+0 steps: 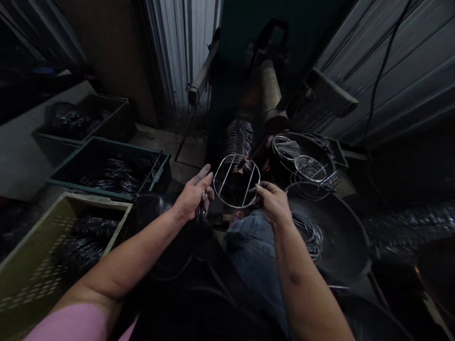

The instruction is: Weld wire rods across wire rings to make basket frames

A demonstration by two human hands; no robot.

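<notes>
A round wire frame with two crossbars point(248, 186) is held up in front of the person's denim-clad legs point(254, 246), between the two hands; the right hand point(275, 203) pinches its right rim between thumb and fingers; the left hand point(194, 194) is at its left rim, thumb and index finger pointing towards it, though whether they touch it I cannot tell; the left hand's lower fingers are curled around some metal wire pieces point(203, 207), which hang below the palm; just behind the frame lies a row of stacked wire rings point(240, 135), with a thick cylinder point(270, 87) above and to the right; on the left stand a green crate point(161, 173) and a yellow crate point(26, 265), both holding dark, shiny wire parts; on the right, a wide round pan point(341, 241) holds a loose wire bundle point(309, 237).
</notes>
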